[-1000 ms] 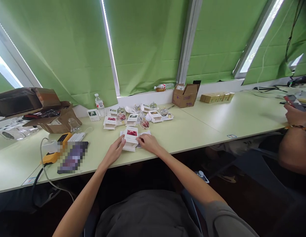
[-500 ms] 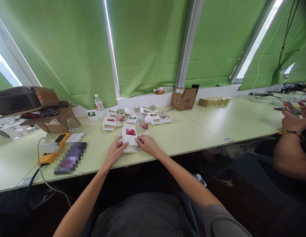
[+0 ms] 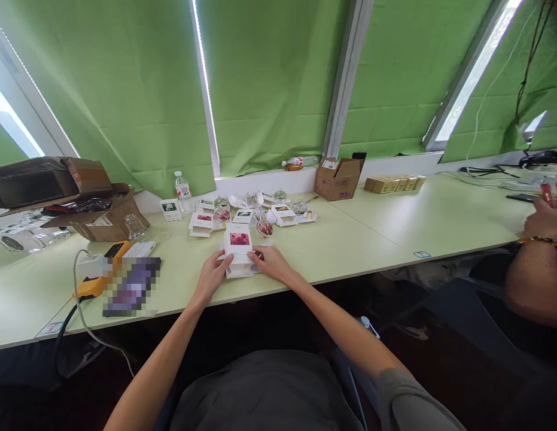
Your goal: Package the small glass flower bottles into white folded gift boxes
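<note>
Pinching a white box (image 3: 239, 238) between left hand (image 3: 210, 274) and right hand (image 3: 273, 263), near the desk's (image 3: 345, 239) front edge.
Since a second ago, the left thumb (image 3: 228, 258) has moved onto the box's printed face; both hands now hold its lower sides.

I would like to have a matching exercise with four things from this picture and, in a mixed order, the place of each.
1. Frontmost white box
2. Yellowish boxes
3. Upright plastic bottle
4. Yellow device

A. In a row, right of the brown carton with purple print
B. Left of the pixelated rectangle
C. Between the left hand and right hand
D. Beside a box with a white-flower picture

Pairs: 1-C, 2-A, 3-D, 4-B
</note>
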Demonstrator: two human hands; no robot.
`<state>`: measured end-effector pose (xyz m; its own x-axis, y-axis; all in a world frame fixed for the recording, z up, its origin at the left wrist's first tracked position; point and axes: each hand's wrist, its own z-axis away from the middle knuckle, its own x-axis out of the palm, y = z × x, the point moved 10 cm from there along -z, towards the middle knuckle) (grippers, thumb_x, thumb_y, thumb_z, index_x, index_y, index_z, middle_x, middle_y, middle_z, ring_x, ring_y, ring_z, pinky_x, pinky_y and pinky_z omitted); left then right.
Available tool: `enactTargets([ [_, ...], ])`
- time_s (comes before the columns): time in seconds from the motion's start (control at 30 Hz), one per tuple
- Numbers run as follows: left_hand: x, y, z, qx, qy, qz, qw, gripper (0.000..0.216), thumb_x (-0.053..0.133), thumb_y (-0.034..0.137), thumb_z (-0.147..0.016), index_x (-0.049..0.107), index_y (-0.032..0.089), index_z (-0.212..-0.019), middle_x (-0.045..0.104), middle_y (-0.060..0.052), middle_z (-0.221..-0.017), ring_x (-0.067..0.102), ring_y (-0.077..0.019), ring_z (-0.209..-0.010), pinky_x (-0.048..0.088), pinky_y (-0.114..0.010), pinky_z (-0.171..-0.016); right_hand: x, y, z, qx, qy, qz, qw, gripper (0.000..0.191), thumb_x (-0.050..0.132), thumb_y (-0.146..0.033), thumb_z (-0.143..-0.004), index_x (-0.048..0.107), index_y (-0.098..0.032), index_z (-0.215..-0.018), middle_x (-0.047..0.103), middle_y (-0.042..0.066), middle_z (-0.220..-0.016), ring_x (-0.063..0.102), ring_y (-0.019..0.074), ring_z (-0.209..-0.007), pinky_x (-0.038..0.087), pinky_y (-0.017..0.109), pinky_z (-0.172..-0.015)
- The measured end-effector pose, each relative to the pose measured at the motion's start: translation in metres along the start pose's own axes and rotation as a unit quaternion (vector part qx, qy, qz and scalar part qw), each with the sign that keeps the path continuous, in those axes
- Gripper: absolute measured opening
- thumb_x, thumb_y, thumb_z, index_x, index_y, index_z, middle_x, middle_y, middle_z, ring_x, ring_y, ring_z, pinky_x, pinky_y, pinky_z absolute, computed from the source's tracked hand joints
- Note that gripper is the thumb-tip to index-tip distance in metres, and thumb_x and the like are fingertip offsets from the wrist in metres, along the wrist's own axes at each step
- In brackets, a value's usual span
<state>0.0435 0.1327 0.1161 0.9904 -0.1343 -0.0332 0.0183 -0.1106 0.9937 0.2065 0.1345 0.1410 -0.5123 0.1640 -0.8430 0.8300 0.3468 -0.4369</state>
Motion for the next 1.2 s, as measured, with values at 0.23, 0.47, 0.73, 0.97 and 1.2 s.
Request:
enactTargets([
  [0.23,-0.002,-0.001,-0.001,0.0,0.006,-0.009,1.0,0.051,0.068,0.047,-0.079,0.063,0.015,-0.118,0.074,-0.01,-0.098,0.068,-0.026,-0.093,0.051,-0.034,-0.08,0.003,-0.002,0.001,0.026,-0.014,-0.015,0.999,0.034,0.037,-0.038,-0.098,0.063,-0.017,-0.104,0.071,0.008,-0.094,0.061,0.0188,-0.08,0.034,0.026,-0.066],
  [0.47,-0.017,-0.003,-0.004,-0.004,0.051,0.014,0.999,0.049,0.067,0.049,-0.077,0.065,0.017,-0.115,0.071,-0.01,-0.107,0.065,-0.025,-0.1,0.05,-0.032,-0.082,0.002,0.004,0.009,0.04,-0.051,0.075,0.995,0.04,0.025,-0.037,-0.102,0.056,-0.02,-0.121,0.07,0.011,-0.105,0.064,0.0247,-0.095,0.036,0.029,-0.073],
  [0.73,-0.015,-0.007,-0.006,0.003,0.039,0.039,0.998,0.052,0.066,0.051,-0.078,0.063,0.017,-0.118,0.071,-0.009,-0.107,0.067,-0.0226,-0.093,0.05,-0.033,-0.083,-0.032,0.051,0.007,0.116,-0.027,0.129,0.984,0.04,0.037,-0.043,-0.098,0.068,-0.017,-0.097,0.07,0.017,-0.102,0.063,0.0295,-0.098,0.04,0.033,-0.075],
  [0.97,-0.013,-0.007,-0.006,-0.002,0.027,0.075,0.997,0.054,0.067,0.05,-0.077,0.062,0.015,-0.118,0.071,-0.011,-0.105,0.067,-0.0227,-0.091,0.051,-0.033,-0.08,-0.044,0.027,0.002,0.07,0.047,0.022,0.996,0.038,0.037,-0.042,-0.098,0.065,-0.019,-0.11,0.071,0.009,-0.1,0.064,0.0232,-0.094,0.043,0.03,-0.076],
  [1.2,-0.004,-0.001,-0.001,0.0,0.002,0.087,0.996,0.056,0.063,0.055,-0.078,0.061,0.014,-0.117,0.071,-0.012,-0.102,0.069,-0.0219,-0.085,0.052,-0.033,-0.077,0.008,-0.006,0.001,0.043,-0.037,-0.307,0.95,0.046,0.042,-0.051,-0.094,0.057,-0.017,-0.122,0.069,0.006,-0.087,0.062,0.0147,-0.06,0.05,0.025,-0.053],
])
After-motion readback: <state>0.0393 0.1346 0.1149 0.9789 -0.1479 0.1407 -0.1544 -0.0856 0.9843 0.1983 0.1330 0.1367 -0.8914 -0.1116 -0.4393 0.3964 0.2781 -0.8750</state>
